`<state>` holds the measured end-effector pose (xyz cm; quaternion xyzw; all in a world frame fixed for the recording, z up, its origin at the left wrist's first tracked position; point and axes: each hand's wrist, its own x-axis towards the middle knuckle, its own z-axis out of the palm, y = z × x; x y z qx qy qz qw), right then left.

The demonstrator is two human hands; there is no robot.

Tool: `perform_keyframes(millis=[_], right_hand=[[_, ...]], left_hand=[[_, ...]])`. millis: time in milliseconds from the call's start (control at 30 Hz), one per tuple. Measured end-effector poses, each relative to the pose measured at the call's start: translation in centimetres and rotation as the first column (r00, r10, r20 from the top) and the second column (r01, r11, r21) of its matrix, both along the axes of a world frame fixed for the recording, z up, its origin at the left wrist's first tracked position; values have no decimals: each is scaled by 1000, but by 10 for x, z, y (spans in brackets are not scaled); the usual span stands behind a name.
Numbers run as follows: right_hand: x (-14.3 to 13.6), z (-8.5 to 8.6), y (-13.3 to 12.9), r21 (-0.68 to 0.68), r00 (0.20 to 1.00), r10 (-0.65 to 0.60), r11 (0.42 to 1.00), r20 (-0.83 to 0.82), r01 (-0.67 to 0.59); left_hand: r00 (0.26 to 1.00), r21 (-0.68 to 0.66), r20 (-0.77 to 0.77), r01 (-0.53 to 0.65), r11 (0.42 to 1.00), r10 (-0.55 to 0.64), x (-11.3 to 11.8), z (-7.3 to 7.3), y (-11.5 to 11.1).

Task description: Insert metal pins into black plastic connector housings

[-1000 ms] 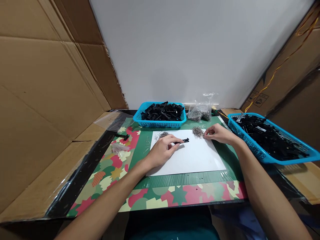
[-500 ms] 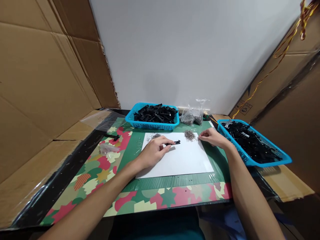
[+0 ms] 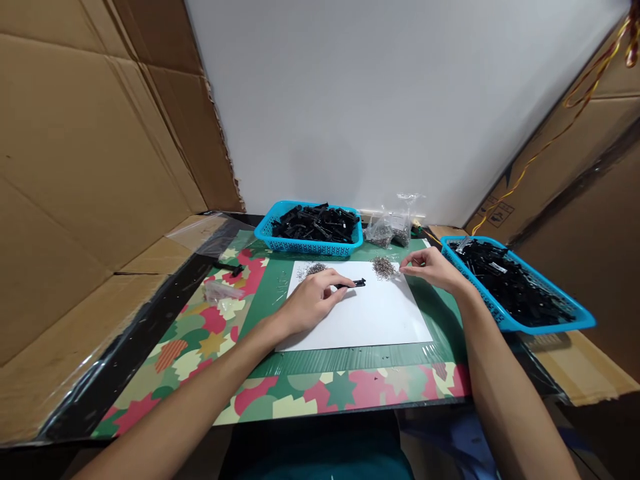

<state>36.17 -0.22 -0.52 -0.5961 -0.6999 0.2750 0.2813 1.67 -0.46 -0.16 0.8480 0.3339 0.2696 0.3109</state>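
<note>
My left hand (image 3: 320, 297) pinches a small black part (image 3: 358, 283) over the white paper (image 3: 370, 320). Just behind that hand lies a pile of small silvery pieces (image 3: 316, 269), partly covered by it. A second pile of small metal pieces (image 3: 383, 268) rests near the paper's back right corner. Beside this pile is my right hand (image 3: 427, 267), its thumb and forefinger close together; whatever they may hold is too small to make out.
Blue baskets of black parts stand at the back (image 3: 313, 249) and at the right (image 3: 545, 328). Clear bags of metal pieces (image 3: 390, 230) sit behind the paper. Another black part (image 3: 229, 269) and a crumpled plastic bag (image 3: 223, 292) lie at the left.
My right hand's fingers have shifted slightly beside the metal pile. My left hand keeps its hold on the black part. The whole view has moved a little.
</note>
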Motion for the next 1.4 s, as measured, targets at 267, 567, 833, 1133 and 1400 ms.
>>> perform_keyframes(millis=[267, 567, 833, 1133, 1400], right_hand=[[-10, -4, 4, 104, 998, -48, 993, -29, 51], [-14, -3, 2, 133, 997, -64, 989, -32, 68], [-19, -5, 0, 129, 996, -65, 989, -61, 72], [-47, -3, -1, 226, 998, -55, 972, -41, 63], [-29, -9, -3, 178, 985, -66, 979, -161, 95]], left_hand=[[1000, 10, 0, 10, 1000, -10, 1, 2, 0], [1000, 0, -29, 7, 1000, -7, 3, 3, -2], [1000, 15, -5, 12, 1000, -12, 4, 0, -4], [993, -17, 106, -55, 998, 57, 3, -2, -1], [995, -6, 86, -54, 999, 55, 3, 1, -3]])
